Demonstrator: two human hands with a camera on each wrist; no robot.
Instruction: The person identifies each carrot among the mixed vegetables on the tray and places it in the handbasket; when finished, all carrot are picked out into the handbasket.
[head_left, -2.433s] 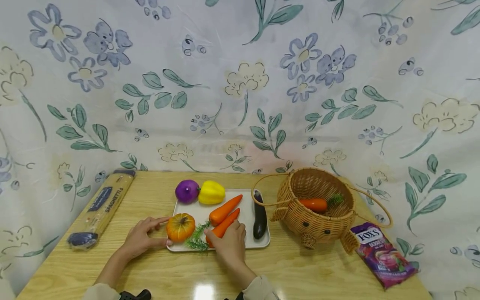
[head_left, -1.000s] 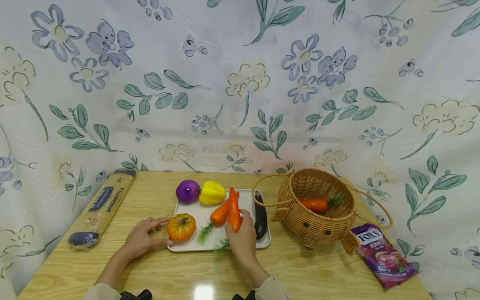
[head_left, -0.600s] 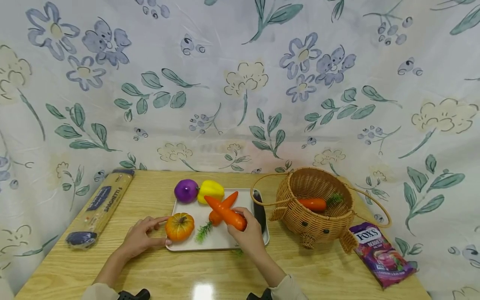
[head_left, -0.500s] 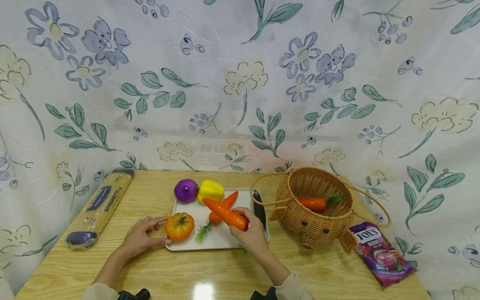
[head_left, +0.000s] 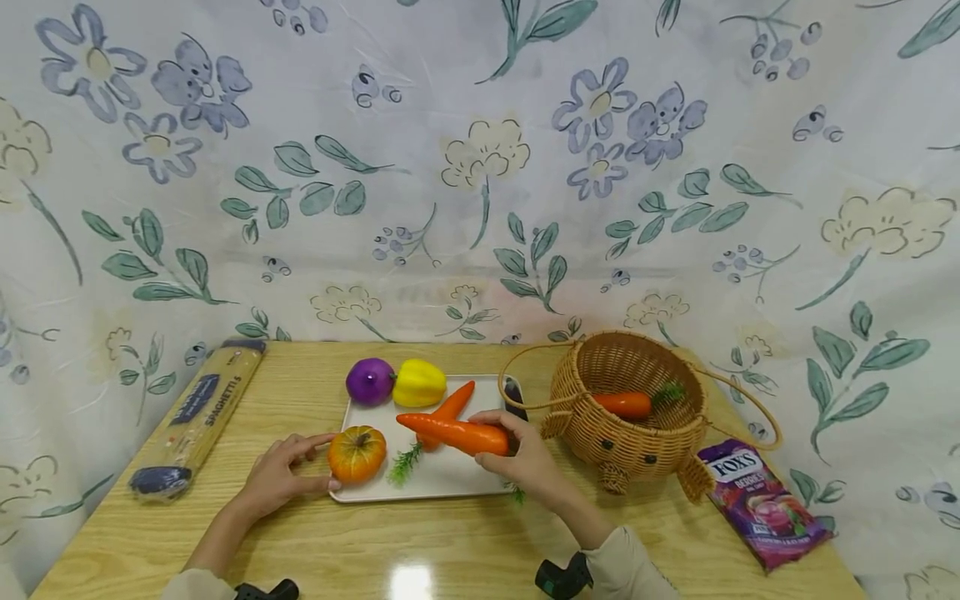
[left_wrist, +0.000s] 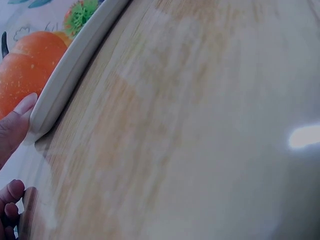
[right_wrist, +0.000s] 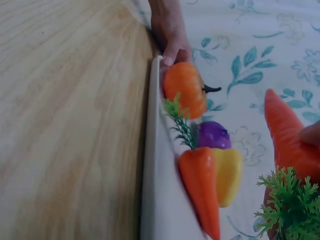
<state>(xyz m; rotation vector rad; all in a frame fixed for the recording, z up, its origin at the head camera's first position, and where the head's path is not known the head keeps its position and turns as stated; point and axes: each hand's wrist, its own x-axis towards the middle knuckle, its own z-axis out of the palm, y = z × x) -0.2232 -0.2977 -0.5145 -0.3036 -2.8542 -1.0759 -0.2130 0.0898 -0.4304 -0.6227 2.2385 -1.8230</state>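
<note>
In the head view my right hand (head_left: 528,460) holds an orange carrot (head_left: 456,433) by its thick end. Its tip points left and passes across a second carrot (head_left: 460,402) lying on the white tray (head_left: 450,482). The right wrist view shows the held carrot's green top (right_wrist: 290,206) up close. My left hand (head_left: 279,477) touches the tray's left edge beside an orange pumpkin (head_left: 357,455); its thumb (left_wrist: 20,117) rests at the rim. Partly hidden behind my right hand lies a dark eggplant (head_left: 514,395). A yellow bell pepper (head_left: 419,383) and a round purple vegetable (head_left: 370,382) sit at the tray's back left.
Right of the tray stands a wicker basket (head_left: 637,454) with an animal face and side handles, holding another carrot (head_left: 626,405). A purple FOX'S candy bag (head_left: 765,508) lies farther right. At far left is a spaghetti pack (head_left: 198,421). A floral cloth hangs behind the table.
My right hand has picked the nearer carrot up from the tray and moved right with it. The carrot has swung so its tip points left. The left hand has stayed in place.
</note>
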